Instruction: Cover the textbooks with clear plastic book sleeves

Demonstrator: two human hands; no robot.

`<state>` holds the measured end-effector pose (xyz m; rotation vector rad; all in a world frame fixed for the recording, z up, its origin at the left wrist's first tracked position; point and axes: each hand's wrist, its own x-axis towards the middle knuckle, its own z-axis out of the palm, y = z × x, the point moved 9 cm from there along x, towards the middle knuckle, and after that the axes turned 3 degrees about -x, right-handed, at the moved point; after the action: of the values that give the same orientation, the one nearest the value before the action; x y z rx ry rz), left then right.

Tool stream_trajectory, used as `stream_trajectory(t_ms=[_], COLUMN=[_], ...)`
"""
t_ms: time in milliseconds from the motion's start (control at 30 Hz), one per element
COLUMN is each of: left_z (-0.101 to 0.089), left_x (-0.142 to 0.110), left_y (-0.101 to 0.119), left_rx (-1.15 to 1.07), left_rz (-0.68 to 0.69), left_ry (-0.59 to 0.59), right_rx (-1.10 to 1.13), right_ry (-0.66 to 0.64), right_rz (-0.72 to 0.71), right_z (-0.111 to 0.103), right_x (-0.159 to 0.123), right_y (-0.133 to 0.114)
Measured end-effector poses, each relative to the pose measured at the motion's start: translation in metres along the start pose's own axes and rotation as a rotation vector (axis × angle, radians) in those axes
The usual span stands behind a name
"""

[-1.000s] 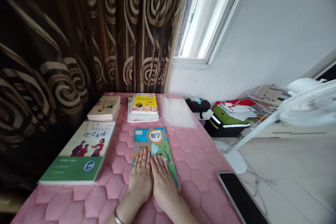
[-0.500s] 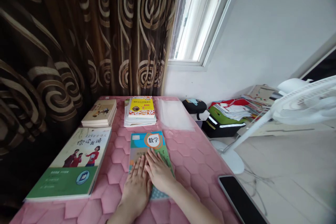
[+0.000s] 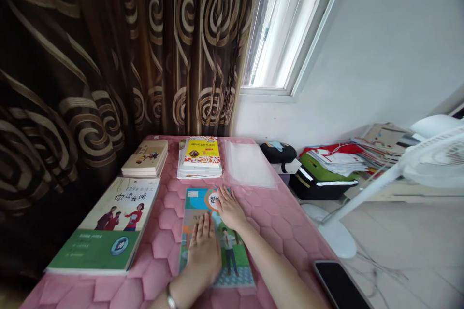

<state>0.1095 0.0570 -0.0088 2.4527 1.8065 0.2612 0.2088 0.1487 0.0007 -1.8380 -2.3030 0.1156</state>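
Note:
A green and blue textbook (image 3: 232, 256) lies flat on the pink quilted table cover (image 3: 268, 222) in front of me. My left hand (image 3: 203, 251) rests flat on the lower middle of its cover, fingers stretched forward. My right hand (image 3: 229, 208) lies flat on the book's upper right corner, fingers together and pointing away, covering part of the title circle. Neither hand holds anything.
A large green and white book (image 3: 108, 227) lies at the left, a small tan book stack (image 3: 145, 157) behind it. A yellow-topped stack (image 3: 200, 157) and clear plastic sleeves (image 3: 250, 166) sit at the back. A black phone (image 3: 340, 285) lies at the right edge. A white fan (image 3: 427, 164) stands beyond.
My right hand has slid up from beside the left hand to the book's top right corner. The left hand stayed low on the cover. More of the cover's picture shows.

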Motion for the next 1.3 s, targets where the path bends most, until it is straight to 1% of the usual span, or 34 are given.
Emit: stream_trajectory(t_ms=[33,100,133,200,267,367,433,467,533,567,633,700,767,833,867,933,1000,1067,1100,1200,1233,1300], left_z=[-0.003,-0.013,-0.017,-0.023,-0.026,-0.031,-0.036,-0.039,-0.042,-0.041,-0.034,-0.024,-0.015,-0.014,-0.017,-0.025,-0.033,-0.036,-0.036,-0.029,-0.027,-0.024], left_x=[0.016,0.048,0.062,0.084,0.094,0.094,0.089,0.086,0.075,0.068,0.049,0.022,-0.009,-0.038,-0.05,-0.066,-0.072,-0.072,-0.071,-0.068,-0.067,-0.066], left_y=[0.006,0.009,0.005,-0.005,-0.022,-0.054,-0.069,-0.073,-0.072,-0.066,-0.047,-0.022,-0.001,0.009,0.009,0.005,-0.001,-0.004,-0.005,-0.006,-0.006,-0.007], left_rx=[-0.01,-0.014,-0.019,-0.023,-0.016,0.007,0.016,0.024,0.049,0.061,0.08,0.091,0.1,0.115,0.125,0.148,0.166,0.173,0.172,0.154,0.144,0.129], left_rz=[0.002,-0.02,-0.05,-0.065,-0.07,-0.099,-0.118,-0.128,-0.143,-0.141,-0.099,-0.005,0.126,0.223,0.26,0.303,0.324,0.328,0.327,0.324,0.324,0.325], left_ry=[-0.019,-0.002,0.01,0.027,0.047,0.089,0.136,0.166,0.217,0.228,0.229,0.239,0.268,0.322,0.35,0.399,0.428,0.435,0.432,0.396,0.38,0.356], right_rx=[0.005,0.01,0.011,0.011,0.013,0.01,0.001,-0.003,-0.002,0.001,0.003,-0.004,-0.013,-0.017,-0.016,-0.016,-0.017,-0.013,-0.007,0.015,0.02,0.026], right_ry=[-0.001,0.012,0.022,0.039,0.043,0.045,0.041,0.035,0.021,0.016,0.012,0.01,-0.001,-0.007,-0.006,0.017,0.072,0.126,0.14,0.119,0.121,0.138], right_rz=[-0.005,-0.021,-0.027,-0.031,-0.027,-0.024,-0.017,-0.012,-0.001,0.001,0.004,0.002,0.003,0.0,-0.004,0.006,0.035,0.038,0.012,-0.107,-0.126,-0.121], right_z=[0.0,-0.001,-0.002,-0.003,-0.002,-0.001,-0.002,-0.002,-0.002,-0.002,-0.003,-0.005,-0.005,-0.006,-0.007,-0.01,-0.016,-0.018,-0.017,-0.007,-0.005,-0.006], right_x=[0.0,0.0,0.001,0.001,0.001,0.0,0.0,0.0,0.0,0.0,-0.001,-0.002,-0.002,-0.001,0.0,0.0,-0.007,-0.022,-0.033,-0.074,-0.088,-0.113], right_y=[-0.001,-0.002,-0.002,-0.001,0.0,0.0,0.0,0.0,0.0,-0.001,-0.002,-0.003,-0.002,-0.002,-0.002,-0.003,-0.009,-0.025,-0.036,-0.069,-0.074,-0.073])
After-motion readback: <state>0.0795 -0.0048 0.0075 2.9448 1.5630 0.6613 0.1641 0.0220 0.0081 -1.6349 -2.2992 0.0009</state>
